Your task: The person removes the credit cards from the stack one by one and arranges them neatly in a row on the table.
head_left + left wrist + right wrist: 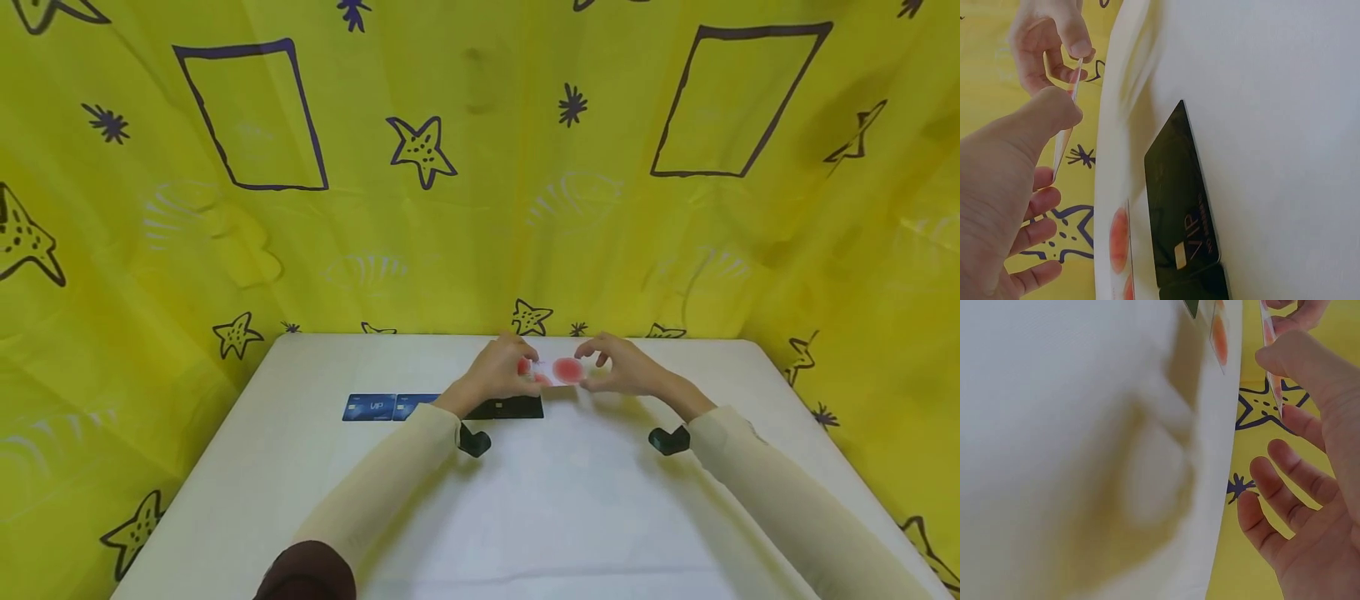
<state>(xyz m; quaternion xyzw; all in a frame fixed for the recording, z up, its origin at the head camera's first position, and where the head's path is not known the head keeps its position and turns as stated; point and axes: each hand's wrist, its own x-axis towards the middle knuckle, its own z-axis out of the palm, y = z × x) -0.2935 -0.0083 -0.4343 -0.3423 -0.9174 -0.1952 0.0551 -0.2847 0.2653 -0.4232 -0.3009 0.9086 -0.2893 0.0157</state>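
Observation:
Above the far part of the table, both hands hold one thin white card with red round spots [567,371]. My left hand [504,367] pinches its left end, with the thumb on the near face in the left wrist view. At the opposite end, my right hand [618,365] grips the card between thumb and index finger; its other fingers are loosely bent in the right wrist view. Under the left forearm runs a row of cards: blue VIP cards [370,407] at the left, black VIP cards [519,407] at the right. The left forearm hides part of the row.
A second white card with red spots [1120,240] lies on the table behind the black cards. The white table [570,500] ends at a yellow curtain [480,250] with starfish drawings. Dark heart-shaped pieces [474,442] show at the wrists.

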